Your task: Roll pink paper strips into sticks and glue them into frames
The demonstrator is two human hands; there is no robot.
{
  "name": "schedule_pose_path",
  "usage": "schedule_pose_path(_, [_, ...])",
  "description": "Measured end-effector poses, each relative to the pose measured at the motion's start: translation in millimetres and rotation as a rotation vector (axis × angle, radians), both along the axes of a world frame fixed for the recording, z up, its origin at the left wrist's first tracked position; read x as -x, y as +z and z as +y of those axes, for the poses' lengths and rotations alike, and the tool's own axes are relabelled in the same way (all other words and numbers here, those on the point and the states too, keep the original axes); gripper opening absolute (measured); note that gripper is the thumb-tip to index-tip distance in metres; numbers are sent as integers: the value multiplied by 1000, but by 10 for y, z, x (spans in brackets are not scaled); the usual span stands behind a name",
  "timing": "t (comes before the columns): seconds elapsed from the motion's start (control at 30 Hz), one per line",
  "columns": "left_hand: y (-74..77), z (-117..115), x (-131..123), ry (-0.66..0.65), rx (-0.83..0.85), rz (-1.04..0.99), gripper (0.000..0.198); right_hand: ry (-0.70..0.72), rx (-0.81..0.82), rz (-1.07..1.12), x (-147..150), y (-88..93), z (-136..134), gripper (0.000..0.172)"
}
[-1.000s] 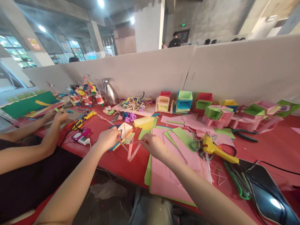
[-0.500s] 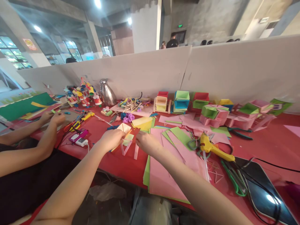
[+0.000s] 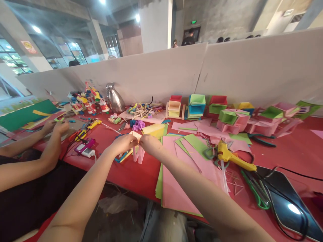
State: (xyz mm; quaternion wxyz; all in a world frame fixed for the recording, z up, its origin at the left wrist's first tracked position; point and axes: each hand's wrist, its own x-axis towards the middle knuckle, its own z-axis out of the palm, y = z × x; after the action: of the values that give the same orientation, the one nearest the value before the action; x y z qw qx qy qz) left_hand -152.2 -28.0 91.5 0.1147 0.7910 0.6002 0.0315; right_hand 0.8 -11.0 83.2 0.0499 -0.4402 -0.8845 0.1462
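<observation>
My left hand (image 3: 124, 144) pinches a folded pink paper strip (image 3: 135, 155) over the red table. Fingertip to fingertip with it, my right hand (image 3: 150, 144) is closed on a second pink strip, which hangs beside the first. Where the strips come together is covered by my fingers. Behind the hands lies a cream paper piece (image 3: 136, 135), and below my left hand are blue and yellow papers (image 3: 124, 156). A yellow folded sheet (image 3: 153, 130) lies just beyond my right hand.
Pink and green sheets (image 3: 181, 188) lie under my right forearm. Right of them are a yellow glue gun (image 3: 233, 158), a green-handled cutter (image 3: 256, 193) and a phone (image 3: 285, 201). Paper boxes (image 3: 196, 107) and a steel jug (image 3: 114, 99) stand behind. Another person's hands (image 3: 57, 127) work at left.
My right hand has moved left and slightly up, bringing its pink strip against the one in my left hand. The hands were apart before. The view has shifted slightly.
</observation>
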Motion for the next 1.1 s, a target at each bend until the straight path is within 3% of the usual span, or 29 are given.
schedule_pose_path(0.2, [-17,-57,107,-95,108,-184,34,12,135,148,-9,-48,83,30])
schedule_pose_path(0.37, [-114,-70,122,-105,117,-264,40,-7,193,293,-49,-123,55,27])
schedule_pose_path(0.53, [-175,-52,84,-69,82,-303,26,-42,189,430,-53,-176,24,20])
schedule_pose_path(0.67, [-163,-61,95,-51,98,-324,26,-80,181,502,-74,-233,74,21])
schedule_pose_path(0.93, [-137,-107,213,14,107,-340,32,-258,188,371,-342,-275,103,29])
schedule_pose_path(1.1, [-136,-113,214,57,118,-368,31,-285,190,261,-608,-271,8,30])
